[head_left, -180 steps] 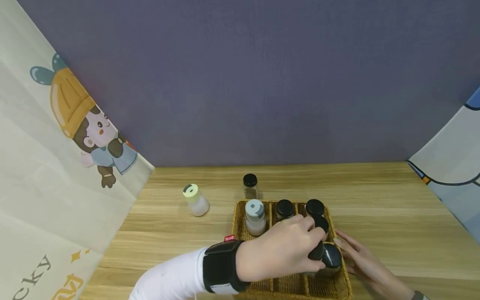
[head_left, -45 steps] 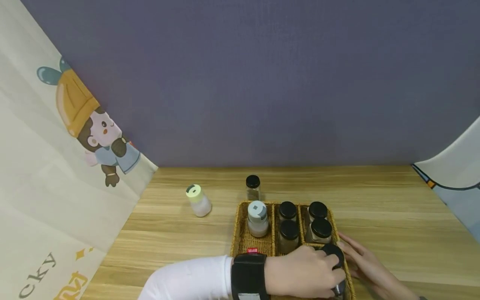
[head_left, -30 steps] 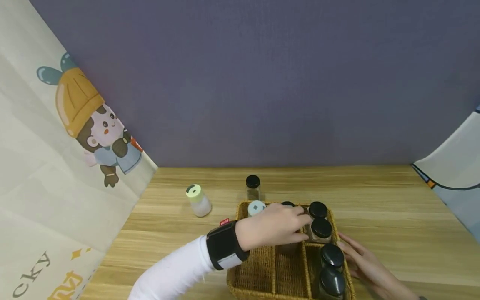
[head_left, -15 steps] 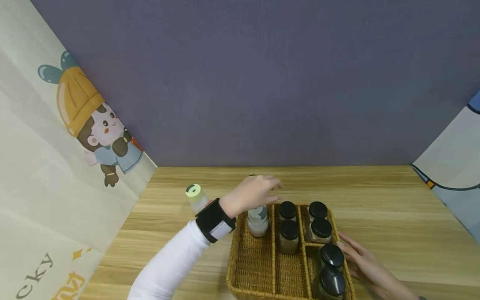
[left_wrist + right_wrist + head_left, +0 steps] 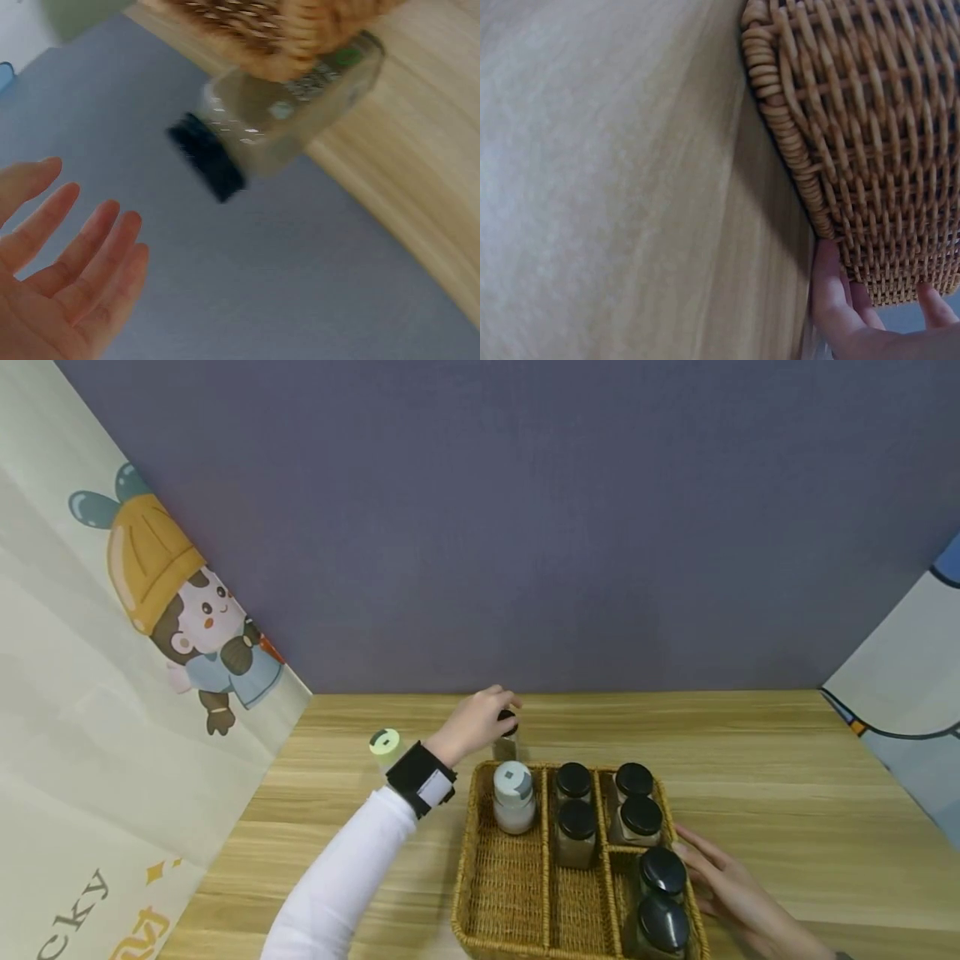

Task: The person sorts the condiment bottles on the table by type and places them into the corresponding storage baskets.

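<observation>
My left hand [image 5: 476,722], below a black wrist strap, is at a black-capped spice jar [image 5: 506,745] behind the basket. In the left wrist view its fingers [image 5: 97,255] are spread and stand apart from the jar's black cap [image 5: 206,156]. With fingers extended, my right hand [image 5: 723,877] rests against the right side of the woven basket [image 5: 467,860]; the right wrist view shows fingertips [image 5: 826,259] low on its wicker wall. Inside stand a white-capped shaker [image 5: 514,802] at the back left, two black-capped jars [image 5: 577,839] in the middle and several more on the right.
A shaker with a pale yellow-green cap [image 5: 386,743] stands left of the basket, partly behind my left wrist. A grey-blue panel [image 5: 562,568] rises along the wooden table's [image 5: 787,777] back edge. Printed cloth [image 5: 90,710] borders the left side.
My left hand put a black-capped jar into the front right compartment, let go, passed over the middle jars and moved back left to the jar behind the basket. The right hand stayed put.
</observation>
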Action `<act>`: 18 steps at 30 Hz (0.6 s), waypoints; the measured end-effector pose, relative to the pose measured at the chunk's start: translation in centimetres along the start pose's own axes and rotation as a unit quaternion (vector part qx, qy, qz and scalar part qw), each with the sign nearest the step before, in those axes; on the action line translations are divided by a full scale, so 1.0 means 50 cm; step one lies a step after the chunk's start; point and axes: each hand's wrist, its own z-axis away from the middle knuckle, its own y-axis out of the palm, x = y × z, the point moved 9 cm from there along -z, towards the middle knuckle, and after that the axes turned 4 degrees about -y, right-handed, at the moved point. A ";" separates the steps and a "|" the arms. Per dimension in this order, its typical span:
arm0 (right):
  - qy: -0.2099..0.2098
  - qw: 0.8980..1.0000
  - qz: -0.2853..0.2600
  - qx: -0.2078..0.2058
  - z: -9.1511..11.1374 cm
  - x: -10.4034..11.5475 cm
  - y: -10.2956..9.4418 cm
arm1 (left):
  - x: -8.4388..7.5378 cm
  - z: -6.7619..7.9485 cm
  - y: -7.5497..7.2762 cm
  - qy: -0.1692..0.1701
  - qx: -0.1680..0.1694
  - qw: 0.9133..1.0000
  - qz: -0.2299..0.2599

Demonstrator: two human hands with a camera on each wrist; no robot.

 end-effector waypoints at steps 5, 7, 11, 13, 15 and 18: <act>-0.003 1.000 -0.011 -0.008 0.004 -0.006 0.003 | 0.027 -0.002 0.017 -0.020 0.007 1.000 0.005; -0.003 1.000 -0.017 -0.011 0.006 -0.009 0.004 | 0.034 -0.003 0.024 -0.027 0.013 1.000 0.001; -0.003 1.000 -0.022 -0.012 0.009 -0.015 0.007 | 0.045 -0.006 0.040 -0.036 0.025 0.999 -0.008; -0.004 1.000 -0.024 -0.010 0.010 -0.017 0.009 | 0.050 -0.006 0.048 -0.041 0.030 0.999 -0.012; -0.005 1.000 -0.027 -0.009 0.011 -0.018 0.011 | 0.054 -0.007 0.056 -0.044 0.034 0.998 -0.014; -0.005 1.000 -0.029 -0.009 0.014 -0.021 0.012 | 0.058 -0.006 0.066 -0.049 0.043 0.998 -0.010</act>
